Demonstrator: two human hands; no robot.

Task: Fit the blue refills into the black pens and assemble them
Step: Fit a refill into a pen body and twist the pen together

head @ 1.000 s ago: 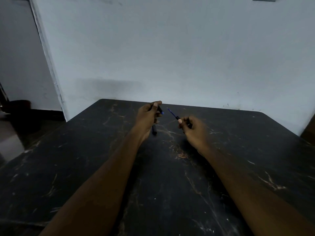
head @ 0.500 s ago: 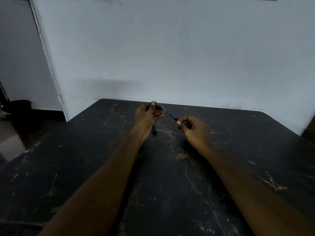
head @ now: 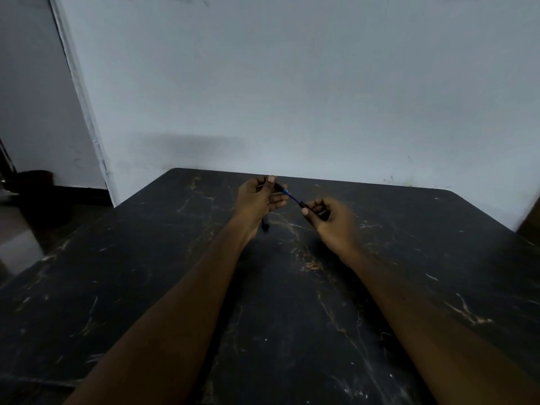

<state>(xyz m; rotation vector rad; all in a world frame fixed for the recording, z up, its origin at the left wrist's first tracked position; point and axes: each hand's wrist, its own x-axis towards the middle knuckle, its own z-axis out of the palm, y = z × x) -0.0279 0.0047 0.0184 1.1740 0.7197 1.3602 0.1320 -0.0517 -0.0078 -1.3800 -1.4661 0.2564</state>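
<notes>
1. A dark marble-patterned table (head: pixel 292 317) stands against a pale wall (head: pixel 292 83); everything below is placed relative to the table.
2. Both hands hover above the table's far middle, near the wall edge.
3. The left hand (head: pixel 254 200) is clenched around a black barrel (head: pixel 279 187), thumb pressed on top, with the barrel's open end pointing toward the right hand.
4. The right hand (head: pixel 330 217) pinches a black tip piece (head: pixel 304 204) between thumb and fingers; the other fingers are curled in.
5. A blue refill (head: pixel 293 196) runs as a thin line between the two black parts, slanting down from the barrel to the tip piece, above the table and not touching it.
6. One end of the refill sits at the mouth of the barrel; how far it is in, I cannot tell.
7. A further black pen part (head: pixel 265 226) sticks out below the left hand, just above the tabletop; whether it rests on the table or is held is unclear.
8. Both forearms reach over the table's near edge toward the far side.
</notes>
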